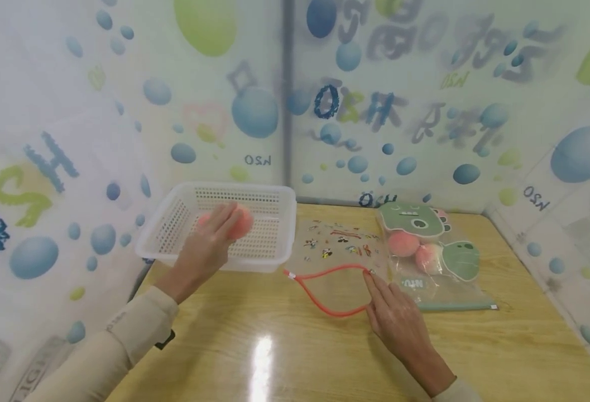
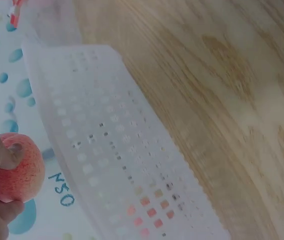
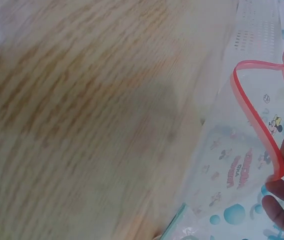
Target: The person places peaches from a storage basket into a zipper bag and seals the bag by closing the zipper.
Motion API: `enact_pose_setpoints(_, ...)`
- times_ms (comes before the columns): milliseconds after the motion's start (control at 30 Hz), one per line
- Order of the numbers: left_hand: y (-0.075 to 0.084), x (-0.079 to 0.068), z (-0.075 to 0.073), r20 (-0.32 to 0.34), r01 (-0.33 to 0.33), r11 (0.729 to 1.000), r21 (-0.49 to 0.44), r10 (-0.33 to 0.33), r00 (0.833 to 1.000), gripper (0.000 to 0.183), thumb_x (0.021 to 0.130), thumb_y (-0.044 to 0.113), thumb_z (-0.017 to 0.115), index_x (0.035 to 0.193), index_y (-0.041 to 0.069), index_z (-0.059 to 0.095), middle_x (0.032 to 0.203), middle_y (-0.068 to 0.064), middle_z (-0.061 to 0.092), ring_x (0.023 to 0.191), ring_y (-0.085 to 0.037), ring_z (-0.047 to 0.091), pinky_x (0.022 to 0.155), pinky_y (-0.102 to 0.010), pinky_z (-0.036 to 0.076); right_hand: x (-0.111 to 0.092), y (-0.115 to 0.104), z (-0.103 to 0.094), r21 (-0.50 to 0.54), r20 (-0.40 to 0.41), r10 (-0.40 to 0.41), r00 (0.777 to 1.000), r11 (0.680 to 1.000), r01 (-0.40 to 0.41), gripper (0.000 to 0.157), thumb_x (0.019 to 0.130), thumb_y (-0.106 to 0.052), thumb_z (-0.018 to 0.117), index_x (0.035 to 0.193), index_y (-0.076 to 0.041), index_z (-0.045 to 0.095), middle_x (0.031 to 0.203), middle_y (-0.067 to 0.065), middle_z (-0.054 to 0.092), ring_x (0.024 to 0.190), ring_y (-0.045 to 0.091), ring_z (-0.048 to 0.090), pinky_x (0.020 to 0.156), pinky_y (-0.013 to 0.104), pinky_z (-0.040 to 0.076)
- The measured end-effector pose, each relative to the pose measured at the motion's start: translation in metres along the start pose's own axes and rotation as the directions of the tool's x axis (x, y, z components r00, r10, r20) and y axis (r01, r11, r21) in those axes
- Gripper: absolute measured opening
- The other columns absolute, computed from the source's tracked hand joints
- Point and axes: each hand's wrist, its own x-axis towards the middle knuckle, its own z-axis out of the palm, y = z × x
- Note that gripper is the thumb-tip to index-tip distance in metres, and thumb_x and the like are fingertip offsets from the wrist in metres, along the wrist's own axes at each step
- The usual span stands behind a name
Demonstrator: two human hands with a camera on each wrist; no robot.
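My left hand (image 1: pixel 205 248) grips a pinkish-red peach (image 1: pixel 243 222) above the white slotted basket (image 1: pixel 288 229); in the left wrist view the thumb and a finger pinch that peach (image 2: pixel 24 172). More pink shows behind the hand and through the basket's slots (image 2: pixel 152 212), its shape mostly hidden. My right hand (image 1: pixel 397 318) pinches the right end of the red zip edge (image 1: pixel 340 314) on a clear cartoon-printed zip bag (image 1: pixel 315 237). The bag lies flat on the table, its mouth spread apart. In the right wrist view, fingers hold the red edge (image 3: pixel 254 115).
To the right lies a second clear zip bag (image 1: pixel 420 290) with green animal prints, a green zip edge and peaches (image 1: pixel 403 244) inside. The wooden table (image 1: pixel 214 346) meets walls (image 1: pixel 254 151) covered with a bubble print at the back and sides.
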Motion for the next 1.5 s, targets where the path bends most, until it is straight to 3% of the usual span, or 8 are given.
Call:
enact_pose_setpoints(233,0.022,-0.002,0.006,-0.038,-0.065,0.997,-0.048,0.063,0.997,0.061,0.076,-0.019,0.07,0.135,-0.009,0.058,0.14,-0.027,0.055,0.128,-0.046,0.053,0.097,-0.057,0.048,-0.002,0.001,0.0,0.0,0.005,0.003,1.0,1.0,-0.003,0.055,0.096,-0.02,0.036,0.142,0.005,0.054,0.127,0.018,0.064,0.07,0.027,0.052,0.05,0.035,0.041)
enact_pose_setpoints(533,0.06,0.001,0.011,0.095,-0.08,0.992,-0.101,0.09,0.991,0.07,0.081,-0.01,0.079,0.145,-0.003,0.051,0.152,-0.021,0.045,0.14,-0.039,0.042,0.106,-0.05,0.04,-0.002,0.001,0.001,0.017,-0.022,0.0,1.0,1.0,0.0,0.059,0.087,-0.014,0.048,0.143,0.005,0.054,0.127,0.019,0.065,0.069,0.028,0.053,0.049,0.035,0.041)
enact_pose_setpoints(733,0.071,-0.002,0.02,0.127,-0.099,0.983,-0.155,0.119,0.985,0.074,0.079,-0.01,0.081,0.146,-0.005,0.05,0.152,-0.022,0.045,0.143,-0.036,0.038,0.109,-0.048,0.038,-0.004,0.001,0.001,0.021,-0.002,0.014,1.0,1.0,-0.014,0.059,0.087,-0.014,0.049,0.143,0.005,0.053,0.128,0.02,0.064,0.069,0.027,0.051,0.05,0.033,0.04)
enact_pose_setpoints(1167,0.091,-0.008,0.033,0.003,-0.234,0.954,-0.189,0.239,0.971,0.057,0.084,-0.005,0.072,0.139,-0.008,0.055,0.148,-0.025,0.049,0.134,-0.041,0.049,0.106,-0.046,0.042,-0.005,0.001,0.002,0.053,0.006,0.011,1.0,0.999,-0.012,0.062,0.088,-0.013,0.047,0.147,0.003,0.049,0.133,0.019,0.062,0.072,0.026,0.049,0.053,0.034,0.04)
enact_pose_setpoints(1400,0.105,-0.002,0.035,-0.076,-0.358,0.915,-0.186,0.35,0.934,0.036,0.104,0.009,0.054,0.136,-0.009,0.058,0.145,-0.025,0.052,0.133,-0.039,0.051,0.099,-0.044,0.049,-0.003,0.0,0.002,0.042,-0.008,0.012,1.0,0.999,-0.011,0.059,0.09,-0.015,0.043,0.145,0.004,0.05,0.131,0.02,0.062,0.071,0.028,0.049,0.053,0.035,0.039)
enact_pose_setpoints(1500,0.111,-0.003,0.037,-0.078,-0.388,0.904,-0.178,0.38,0.922,0.036,0.106,0.009,0.048,0.135,-0.008,0.058,0.144,-0.025,0.053,0.132,-0.04,0.052,0.095,-0.042,0.052,-0.003,0.0,0.002,0.038,-0.01,0.024,1.0,0.999,-0.024,0.06,0.09,-0.015,0.044,0.145,0.005,0.05,0.13,0.02,0.062,0.073,0.03,0.051,0.055,0.037,0.04)
